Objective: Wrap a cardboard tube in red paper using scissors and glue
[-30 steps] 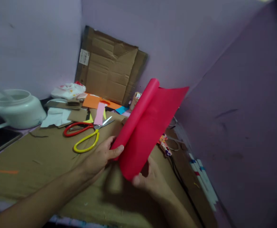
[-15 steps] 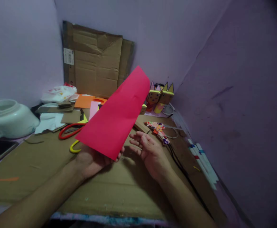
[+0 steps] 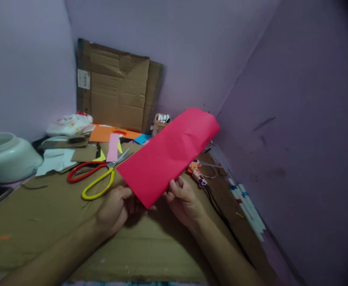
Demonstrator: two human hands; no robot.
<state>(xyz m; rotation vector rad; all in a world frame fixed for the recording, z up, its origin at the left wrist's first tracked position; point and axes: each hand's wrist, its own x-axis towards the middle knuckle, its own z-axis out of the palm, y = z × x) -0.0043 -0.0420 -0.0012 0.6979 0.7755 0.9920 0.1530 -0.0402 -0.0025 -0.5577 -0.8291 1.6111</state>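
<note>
The left hand (image 3: 116,210) keeps a narrow grip at the near short edge of a bright red sheet of curved, smooth paper (image 3: 168,157), fingers partly hidden beneath; the right hand (image 3: 186,202) pinches its right-hand long edge. The red sheet tilts above a tabletop covered in brown cardboard (image 3: 150,254). Left of the sheet lie metal scissors with red and yellow loop handles (image 3: 111,164); right of it, a multicoloured patterned glue gun with black cord (image 3: 198,176). Behind it, creased brown cardboard panels (image 3: 117,87) lean against the lilac wall (image 3: 192,47).
</note>
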